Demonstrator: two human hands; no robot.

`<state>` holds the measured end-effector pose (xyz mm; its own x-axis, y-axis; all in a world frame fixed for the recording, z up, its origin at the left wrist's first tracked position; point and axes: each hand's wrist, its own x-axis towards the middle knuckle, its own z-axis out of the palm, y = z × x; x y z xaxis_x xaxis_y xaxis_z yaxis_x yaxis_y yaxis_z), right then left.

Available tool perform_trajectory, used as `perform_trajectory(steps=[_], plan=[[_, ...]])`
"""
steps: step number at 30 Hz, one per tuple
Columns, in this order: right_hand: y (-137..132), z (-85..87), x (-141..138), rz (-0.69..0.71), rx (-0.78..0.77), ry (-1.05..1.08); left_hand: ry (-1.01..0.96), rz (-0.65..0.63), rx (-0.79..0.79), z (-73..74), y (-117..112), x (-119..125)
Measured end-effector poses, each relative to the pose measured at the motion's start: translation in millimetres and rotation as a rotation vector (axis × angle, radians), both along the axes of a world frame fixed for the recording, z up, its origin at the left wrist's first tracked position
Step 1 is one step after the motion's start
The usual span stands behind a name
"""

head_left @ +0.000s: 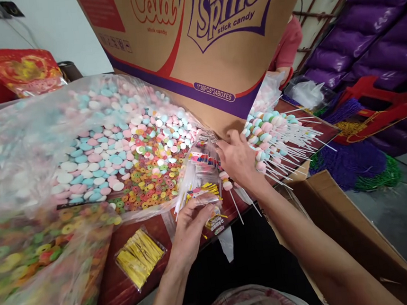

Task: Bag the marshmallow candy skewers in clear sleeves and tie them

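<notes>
My left hand is closed on a clear printed plastic bag at the table's front edge. Gold twist ties lie just beyond its fingers. My right hand reaches over with curled fingers at a pile of printed clear bags, against the carton's lower corner; whatever its fingertips pinch is hidden. Under that wrist lies a candy skewer on a white stick. To the right of the hand, many pastel candy skewers are heaped with their sticks pointing right.
Pastel candies and ring gummies spill from large clear bags on the red table. A packet of gold ties lies in front. A big carton stands behind; an open cardboard box sits lower right. Someone's red sleeve shows behind.
</notes>
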<state>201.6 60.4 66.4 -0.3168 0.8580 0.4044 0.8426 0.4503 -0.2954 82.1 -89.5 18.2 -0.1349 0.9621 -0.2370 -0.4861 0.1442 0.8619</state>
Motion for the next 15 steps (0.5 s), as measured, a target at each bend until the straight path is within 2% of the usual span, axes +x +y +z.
perform_trajectory(steps=[1, 2, 5, 7, 8, 10, 15], plan=[[-10, 0.7, 7, 0.056, -0.08, 0.12, -0.002, -0.031, 0.0, 0.4, 0, -1], [-19, -0.2, 14, 0.142, -0.231, 0.244, -0.002, -0.069, 0.005, 0.5, 1, -1], [-46, -9.4, 32, 0.399, -0.846, 0.588, 0.02, -0.219, 0.023, -0.4, 1, -2], [-58, -17.0, 40, 0.444, -1.129, 0.788, 0.052, -0.312, 0.014, -1.1, 1, -2], [-62, -19.9, 43, 0.433, -1.197, 0.866, 0.073, -0.349, 0.002, -1.2, 2, 0], [-66, -23.6, 48, 0.389, -1.212, 0.96, 0.099, -0.392, -0.02, -1.1, 2, 2], [-63, -25.9, 56, 0.309, -1.041, 1.023, 0.099, -0.351, -0.049, 0.5, 5, 8]])
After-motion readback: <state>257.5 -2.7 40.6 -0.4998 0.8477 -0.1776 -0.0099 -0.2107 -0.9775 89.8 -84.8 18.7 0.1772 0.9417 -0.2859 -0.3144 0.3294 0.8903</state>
